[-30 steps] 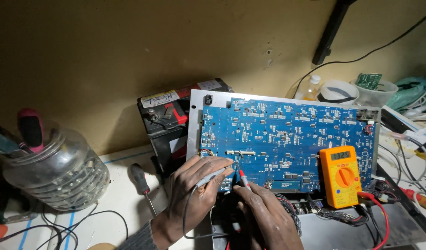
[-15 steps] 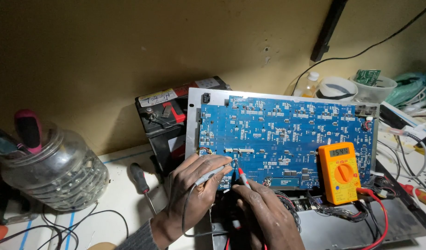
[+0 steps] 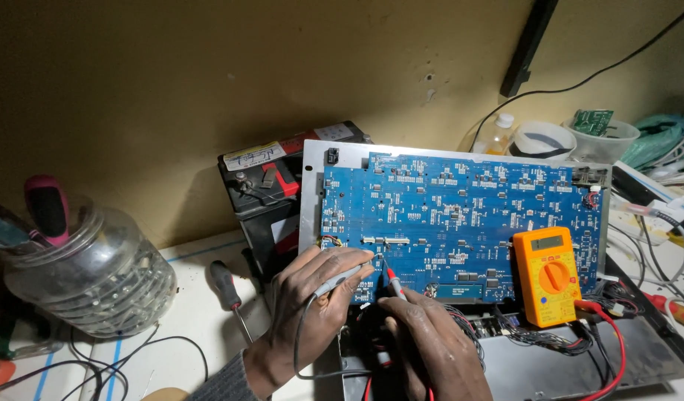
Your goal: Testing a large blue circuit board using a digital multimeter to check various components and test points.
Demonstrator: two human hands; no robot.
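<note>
A large blue circuit board (image 3: 461, 215) leans on a metal panel against the wall. My left hand (image 3: 312, 304) grips a grey test probe (image 3: 345, 276) whose tip touches the board's lower left edge. My right hand (image 3: 431, 341) holds a red test probe (image 3: 394, 282) with its tip on the board just beside the grey one. An orange multimeter (image 3: 548, 275) rests against the board's lower right, with red and black leads (image 3: 609, 327) running from it.
A black battery (image 3: 271, 186) stands left of the board. A screwdriver (image 3: 227, 286) lies on the white table. At far left a glass jar (image 3: 89, 275) holds tools. Cables, a plastic bowl (image 3: 602, 137) and a bottle crowd the right side.
Both hands and probes stay at the same spot on the board. Only the view shifted slightly.
</note>
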